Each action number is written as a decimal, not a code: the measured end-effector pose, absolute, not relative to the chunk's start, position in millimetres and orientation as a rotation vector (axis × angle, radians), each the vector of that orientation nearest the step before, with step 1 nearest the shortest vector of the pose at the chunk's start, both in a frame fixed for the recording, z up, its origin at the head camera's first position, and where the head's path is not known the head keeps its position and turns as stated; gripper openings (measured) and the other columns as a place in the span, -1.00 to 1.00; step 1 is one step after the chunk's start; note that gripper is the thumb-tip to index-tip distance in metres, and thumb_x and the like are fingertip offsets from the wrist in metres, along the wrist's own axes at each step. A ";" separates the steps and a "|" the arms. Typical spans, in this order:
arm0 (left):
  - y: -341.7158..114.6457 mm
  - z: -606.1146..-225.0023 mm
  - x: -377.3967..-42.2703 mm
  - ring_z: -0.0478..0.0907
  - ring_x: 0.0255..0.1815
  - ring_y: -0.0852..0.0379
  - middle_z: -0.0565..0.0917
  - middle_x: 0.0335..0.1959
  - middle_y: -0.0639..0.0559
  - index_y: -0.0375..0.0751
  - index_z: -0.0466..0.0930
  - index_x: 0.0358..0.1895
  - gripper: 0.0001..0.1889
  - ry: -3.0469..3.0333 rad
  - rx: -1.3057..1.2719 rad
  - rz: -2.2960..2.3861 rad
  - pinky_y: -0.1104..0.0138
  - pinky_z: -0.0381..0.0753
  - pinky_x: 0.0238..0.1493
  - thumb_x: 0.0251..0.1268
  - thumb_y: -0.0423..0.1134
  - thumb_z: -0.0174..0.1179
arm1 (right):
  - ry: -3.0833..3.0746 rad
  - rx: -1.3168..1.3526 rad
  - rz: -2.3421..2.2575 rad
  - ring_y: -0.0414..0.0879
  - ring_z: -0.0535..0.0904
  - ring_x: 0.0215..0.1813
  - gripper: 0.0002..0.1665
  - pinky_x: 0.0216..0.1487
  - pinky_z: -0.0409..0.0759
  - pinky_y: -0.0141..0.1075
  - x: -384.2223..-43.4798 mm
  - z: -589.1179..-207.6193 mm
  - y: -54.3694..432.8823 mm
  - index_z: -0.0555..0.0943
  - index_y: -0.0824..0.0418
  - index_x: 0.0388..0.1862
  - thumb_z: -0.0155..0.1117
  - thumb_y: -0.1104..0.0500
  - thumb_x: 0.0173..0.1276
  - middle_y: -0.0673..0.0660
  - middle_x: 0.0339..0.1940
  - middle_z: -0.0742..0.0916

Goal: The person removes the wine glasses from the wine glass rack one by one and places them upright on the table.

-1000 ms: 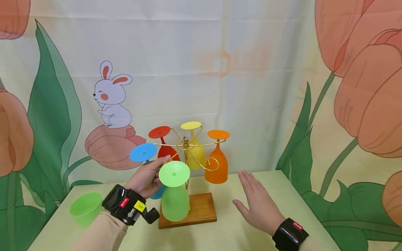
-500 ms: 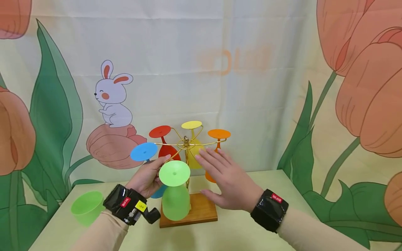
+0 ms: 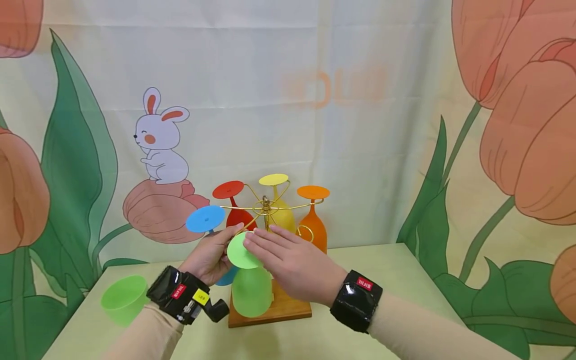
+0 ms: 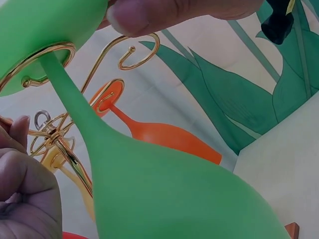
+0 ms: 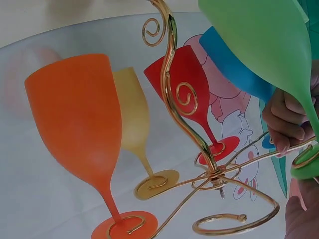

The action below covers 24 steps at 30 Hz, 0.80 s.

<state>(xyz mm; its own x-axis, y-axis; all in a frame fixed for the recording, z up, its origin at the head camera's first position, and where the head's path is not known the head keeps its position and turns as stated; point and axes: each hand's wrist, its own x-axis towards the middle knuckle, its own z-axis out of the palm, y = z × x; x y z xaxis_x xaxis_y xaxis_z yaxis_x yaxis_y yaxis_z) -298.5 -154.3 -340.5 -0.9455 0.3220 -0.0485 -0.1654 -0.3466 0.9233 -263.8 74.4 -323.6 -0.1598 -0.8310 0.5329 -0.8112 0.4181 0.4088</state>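
Observation:
A gold wire goblet rack [image 3: 265, 206] stands on a wooden base [image 3: 292, 302], with goblets hanging upside down by their feet. My left hand [image 3: 209, 257] pinches the rack's wire arm that bears the light green goblet [image 3: 252, 292]. In the left wrist view, the green goblet's [image 4: 164, 184] stem passes through the arm's hooked end. My right hand [image 3: 294, 262], fingers straight, lies against the green goblet's foot. The blue goblet [image 3: 206, 218] is partly behind my left hand. Red [image 3: 228, 190], yellow [image 3: 273, 179] and orange [image 3: 313, 192] goblets hang further round.
A green cup [image 3: 123, 300] sits on the table's left side, its lower part hard to make out. One wire arm ends in a bare curl [image 5: 219, 224] between the green and orange goblets. A printed cloth backdrop [image 3: 360, 150] with tulips and a rabbit rises behind the table.
My right hand has swung left from beside the rack, past the orange goblet, to the green goblet's foot. My left hand keeps its grip, and the rack looks unmoved.

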 end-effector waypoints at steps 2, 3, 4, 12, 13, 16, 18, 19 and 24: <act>-153.7 -340.7 -298.5 0.64 -0.50 0.23 0.66 -0.46 0.05 -0.26 0.64 -0.17 -0.64 1.604 0.195 2.347 0.60 0.47 -0.53 0.38 0.02 0.16 | -1.953 1.394 -0.050 -0.04 0.29 0.44 -0.21 0.47 0.09 -0.16 -264.2 -324.4 73.0 0.29 0.28 0.45 0.35 0.29 0.26 0.14 0.38 0.48; -153.4 -340.7 -298.5 0.60 -0.54 0.25 0.64 -0.48 0.06 -0.26 0.64 -0.19 -0.64 1.615 0.184 2.348 0.61 0.43 -0.57 0.37 0.03 0.17 | -1.947 1.393 -0.058 -0.05 0.31 0.42 -0.21 0.47 0.10 -0.16 -264.4 -324.7 72.5 0.30 0.27 0.45 0.35 0.30 0.25 0.13 0.37 0.49; -153.1 -340.6 -298.6 0.59 -0.55 0.25 0.63 -0.49 0.06 -0.26 0.64 -0.19 -0.63 1.620 0.175 2.348 0.60 0.44 -0.56 0.35 0.04 0.19 | -1.944 1.394 -0.062 -0.05 0.32 0.42 -0.22 0.47 0.09 -0.16 -264.5 -324.8 72.1 0.32 0.26 0.44 0.36 0.31 0.25 0.13 0.36 0.50; -151.3 -339.3 -298.5 0.57 -0.57 0.26 0.67 -0.45 0.05 -0.26 0.63 -0.16 -0.64 1.643 0.177 2.345 0.60 0.42 -0.57 0.38 0.03 0.17 | -1.948 1.375 -0.072 -0.05 0.35 0.40 -0.25 0.48 0.08 -0.14 -264.3 -324.0 71.0 0.35 0.25 0.42 0.37 0.31 0.26 0.12 0.33 0.53; -151.2 -339.3 -298.5 0.55 -0.58 0.26 0.67 -0.46 0.06 -0.25 0.64 -0.17 -0.64 1.647 0.180 2.344 0.60 0.40 -0.58 0.39 0.02 0.16 | -1.957 1.374 -0.060 -0.05 0.35 0.40 -0.26 0.48 0.08 -0.14 -263.9 -323.4 70.9 0.36 0.25 0.42 0.37 0.31 0.26 0.11 0.33 0.53; -151.4 -339.5 -298.5 0.57 -0.58 0.26 0.68 -0.47 0.06 -0.23 0.65 -0.19 -0.65 1.652 0.182 2.343 0.60 0.40 -0.59 0.39 0.02 0.15 | -1.986 1.375 -0.021 -0.06 0.36 0.39 -0.26 0.48 0.07 -0.16 -262.6 -320.9 69.1 0.37 0.24 0.41 0.37 0.32 0.25 0.10 0.33 0.53; -151.8 -339.5 -298.3 0.65 -0.50 0.24 0.70 -0.43 0.05 -0.23 0.65 -0.19 -0.66 1.648 0.182 2.345 0.59 0.48 -0.52 0.40 0.02 0.15 | -2.002 1.378 -0.002 -0.07 0.36 0.39 -0.26 0.48 0.07 -0.17 -261.3 -317.9 66.8 0.38 0.23 0.40 0.38 0.32 0.24 0.09 0.33 0.53; -152.0 -339.7 -298.3 0.67 -0.46 0.22 0.71 -0.42 0.05 -0.23 0.66 -0.20 -0.66 1.647 0.183 2.346 0.59 0.51 -0.49 0.39 0.02 0.15 | -2.007 1.380 -0.001 -0.07 0.36 0.39 -0.26 0.48 0.07 -0.17 -261.1 -316.7 65.4 0.38 0.23 0.40 0.39 0.32 0.24 0.09 0.33 0.53; -153.2 -340.4 -297.0 0.63 -0.47 0.27 0.68 -0.43 0.08 -0.20 0.67 -0.17 -0.70 1.609 0.232 2.358 0.60 0.46 -0.51 0.40 -0.01 0.15 | -2.037 1.385 0.005 -0.06 0.37 0.39 -0.28 0.48 0.07 -0.18 -260.6 -308.4 59.1 0.39 0.24 0.39 0.36 0.36 0.24 0.10 0.33 0.53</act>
<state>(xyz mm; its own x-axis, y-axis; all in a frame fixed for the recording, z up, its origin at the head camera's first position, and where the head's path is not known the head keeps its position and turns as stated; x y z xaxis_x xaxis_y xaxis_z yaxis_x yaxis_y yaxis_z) -297.0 -153.2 -340.4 -0.9488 0.3149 -0.0230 -0.1362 -0.3424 0.9296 -260.6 59.1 -308.4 -0.2161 -0.8258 0.5209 -0.8284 0.4375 0.3499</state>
